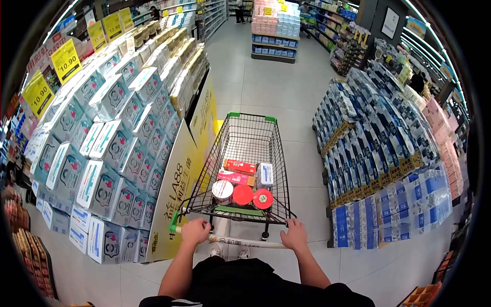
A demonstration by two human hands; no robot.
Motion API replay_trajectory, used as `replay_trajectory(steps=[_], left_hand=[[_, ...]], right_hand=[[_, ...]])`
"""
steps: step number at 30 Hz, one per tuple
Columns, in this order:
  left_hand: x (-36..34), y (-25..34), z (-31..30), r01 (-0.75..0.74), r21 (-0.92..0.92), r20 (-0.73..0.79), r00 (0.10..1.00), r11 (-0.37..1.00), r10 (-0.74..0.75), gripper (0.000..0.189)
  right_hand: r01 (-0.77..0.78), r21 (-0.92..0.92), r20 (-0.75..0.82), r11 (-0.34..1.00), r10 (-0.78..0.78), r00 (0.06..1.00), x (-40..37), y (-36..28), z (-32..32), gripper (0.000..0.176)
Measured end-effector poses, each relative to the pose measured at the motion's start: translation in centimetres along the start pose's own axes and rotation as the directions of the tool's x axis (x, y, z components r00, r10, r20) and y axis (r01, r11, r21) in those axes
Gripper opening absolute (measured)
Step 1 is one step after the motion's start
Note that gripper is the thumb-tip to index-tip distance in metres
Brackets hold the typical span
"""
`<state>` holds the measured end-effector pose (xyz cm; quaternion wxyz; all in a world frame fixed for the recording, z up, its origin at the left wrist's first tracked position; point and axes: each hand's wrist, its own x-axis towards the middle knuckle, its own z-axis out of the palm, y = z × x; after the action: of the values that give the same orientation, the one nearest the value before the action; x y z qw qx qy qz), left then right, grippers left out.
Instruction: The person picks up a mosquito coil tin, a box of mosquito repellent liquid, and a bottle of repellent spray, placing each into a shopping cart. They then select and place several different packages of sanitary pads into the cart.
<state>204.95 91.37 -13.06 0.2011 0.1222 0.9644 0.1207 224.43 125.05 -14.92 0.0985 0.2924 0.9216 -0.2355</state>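
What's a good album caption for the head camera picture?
Left-hand grip and right-hand grip on the handle of a shopping cart with boxes and round containers inside.

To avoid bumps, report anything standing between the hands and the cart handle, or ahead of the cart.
Nothing visible separates the left hand or right hand from the handle. Ahead of the cart, a stocked display stands farther up the aisle.

Can count three round tubs, two reddish boxes and one white box inside the one shopping cart. Can count one left hand, one right hand and two shoes at its near end, plus five large yellow price signs to its left.
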Motion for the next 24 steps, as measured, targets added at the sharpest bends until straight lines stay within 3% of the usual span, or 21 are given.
replay_trajectory(steps=[3, 13, 15, 18, 24], left_hand=[[1.4, 0.9, -0.2, 0.04, 0.026, 0.043, 0.998, 0.999, -0.041, 0.037], [7.1, 2.1, -1.0, -0.046, 0.063, 0.12, 0.992, 0.997, 0.038, 0.041], [8.4, 2.2, -1.2, -0.075, 0.059, 0.12, 0.99, 0.995, 0.067, 0.042], [10.0, 2.0, -0.8, -0.164, 0.026, 0.066, 0.985, 0.986, 0.162, 0.042], [13.2, 1.8, -1.4, -0.167, 0.052, 0.103, 0.982, 0.985, 0.161, 0.045]], right_hand=[[-0.003, 0.014, 0.011, 1.0, 0.003, 1.0, 1.7, 0.2, -0.1, 0.052], [-0.015, 0.025, -0.061, 1.0, 0.017, 0.998, 8.3, -0.1, 0.3, 0.043], [0.011, 0.05, -0.133, 0.999, -0.004, 0.991, 9.9, -0.1, 0.4, 0.042], [0.019, 0.003, -0.122, 1.0, -0.018, 0.992, 12.1, -0.7, -0.5, 0.041], [-0.073, -0.091, 0.001, 0.993, 0.073, 0.997, 15.2, -3.4, -2.0, 0.046]])
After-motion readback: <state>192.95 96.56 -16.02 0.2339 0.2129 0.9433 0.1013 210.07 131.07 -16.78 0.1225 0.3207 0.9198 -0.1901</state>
